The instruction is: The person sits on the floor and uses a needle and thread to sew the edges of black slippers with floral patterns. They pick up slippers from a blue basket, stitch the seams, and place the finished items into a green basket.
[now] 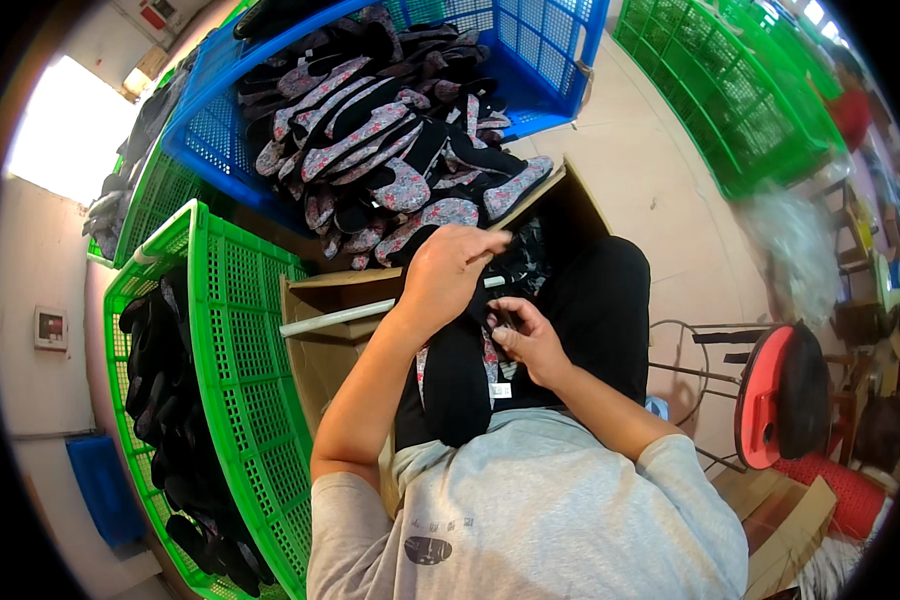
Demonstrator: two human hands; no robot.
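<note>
On my lap lies a slipper [456, 395] with a black sole and red-and-grey floral cloth at its edges, a small white label [501, 390] beside it. My left hand [448, 275] is raised over the slipper's far end, its fingers bent together and pointing right; what they pinch, if anything, is too small to see. My right hand [532, 342] is closed in a pinch at the slipper's right side, around something small and dark that I cannot make out. A pale rod [340, 318] passes beneath my left wrist across an open cardboard box [315, 375].
A blue crate [570, 60] heaped with floral slippers [370, 140] stands ahead. Left of me is a green crate [260, 400] of dark slippers [165, 400]. Green crates [710, 90] stand at the far right, and a red-and-black stool [770, 395] is nearer. Dark plastic [525, 255] lies inside the box.
</note>
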